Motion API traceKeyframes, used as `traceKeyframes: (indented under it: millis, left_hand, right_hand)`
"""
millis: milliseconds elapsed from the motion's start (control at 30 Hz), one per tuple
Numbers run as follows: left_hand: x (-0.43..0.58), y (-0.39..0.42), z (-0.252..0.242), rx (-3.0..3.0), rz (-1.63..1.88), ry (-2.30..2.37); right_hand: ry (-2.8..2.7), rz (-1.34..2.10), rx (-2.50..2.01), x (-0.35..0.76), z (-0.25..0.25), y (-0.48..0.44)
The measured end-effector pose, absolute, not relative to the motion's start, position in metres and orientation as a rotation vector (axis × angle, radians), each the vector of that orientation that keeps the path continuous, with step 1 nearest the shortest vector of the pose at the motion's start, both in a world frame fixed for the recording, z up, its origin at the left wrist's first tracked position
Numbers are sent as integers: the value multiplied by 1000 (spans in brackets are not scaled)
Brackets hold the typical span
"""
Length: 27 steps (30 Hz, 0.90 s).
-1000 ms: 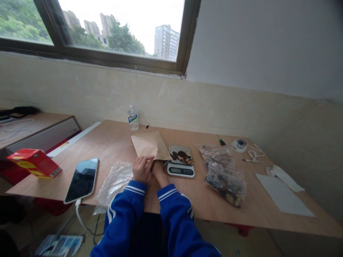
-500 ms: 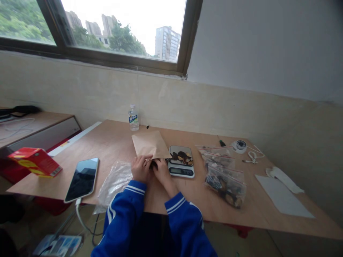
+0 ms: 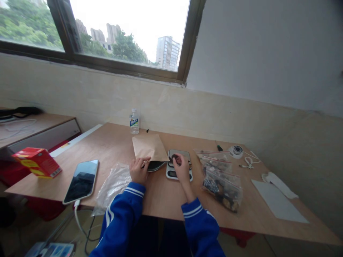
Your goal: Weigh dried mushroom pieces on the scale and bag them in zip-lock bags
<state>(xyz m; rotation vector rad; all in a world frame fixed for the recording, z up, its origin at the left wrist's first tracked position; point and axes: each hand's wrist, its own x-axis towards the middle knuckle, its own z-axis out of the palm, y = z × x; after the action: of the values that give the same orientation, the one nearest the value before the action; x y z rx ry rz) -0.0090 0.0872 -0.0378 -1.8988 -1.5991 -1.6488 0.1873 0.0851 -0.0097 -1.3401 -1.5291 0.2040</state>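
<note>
My left hand (image 3: 138,170) grips the near edge of a brown paper bag (image 3: 150,147), whose mouth faces me and shows a dark inside. My right hand (image 3: 181,167) is over a small white kitchen scale (image 3: 189,177), its fingers closed around dark dried pieces (image 3: 175,158). The hand hides much of the scale's plate and part of its display. Left of my left hand lies a crumpled clear plastic bag (image 3: 114,186). Zip bags (image 3: 223,189) holding dark dried pieces lie right of the scale.
A phone (image 3: 81,181) on a cable and a red box (image 3: 38,162) are at the left. A water bottle (image 3: 134,122) stands by the wall. A white camera (image 3: 236,151) with its cord, a white sheet (image 3: 278,200) and a white cloth (image 3: 281,185) lie at the right.
My right hand has moved right from the bag's mouth to the scale and closed on dried pieces there. The bag's mouth gapes more. My left hand keeps its hold. The view has shifted slightly.
</note>
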Motion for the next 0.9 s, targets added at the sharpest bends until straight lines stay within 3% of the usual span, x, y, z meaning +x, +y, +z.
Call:
traceKeyframes:
  millis: [267, 433, 567, 900]
  left_hand:
    - [-9, 88, -37, -1917, -1610, -1560]
    - [-8, 89, -37, -1938, -1613, -1567]
    - [-8, 88, -37, -1940, -1630, -1565]
    - [-9, 89, -39, -1918, -1668, -1464]
  right_hand:
    - [-1694, 20, -1754, 203, 5, 128]
    - [-1647, -23, -1405, 177, -7, 88]
    - [-2020, 169, -1046, 144, -17, 59]
    - [-2165, 295, -1335, 84, -25, 89]
